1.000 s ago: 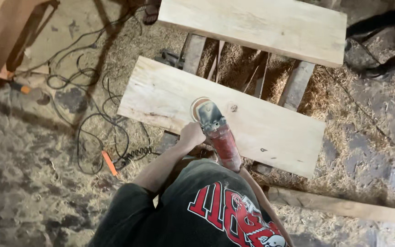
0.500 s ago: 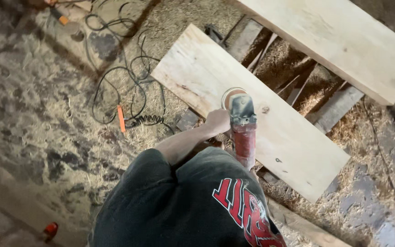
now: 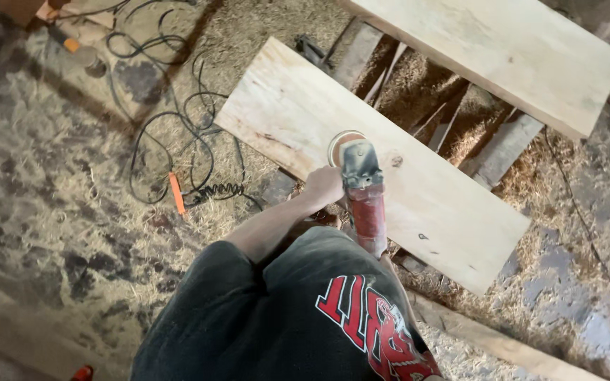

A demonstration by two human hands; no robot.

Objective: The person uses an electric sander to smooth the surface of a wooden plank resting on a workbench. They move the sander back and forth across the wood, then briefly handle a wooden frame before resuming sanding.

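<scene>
A rough woodworking shop, this: pale, long sawn wooden planks (image 3: 390,159) lie across dark timber supports (image 3: 503,148), sawdust and shavings (image 3: 142,233) cover the floor, black power cables (image 3: 178,134) coil about, and a red electric sander (image 3: 363,190) sits on wood.

Red angle grinder (image 3: 363,194) flat on pale plank (image 3: 425,197)

Mid-frame, the left hand (image 3: 324,186) grips a red angle grinder (image 3: 363,192) on a pale plank (image 3: 453,212); black cables (image 3: 178,127) coil upper left.
</scene>
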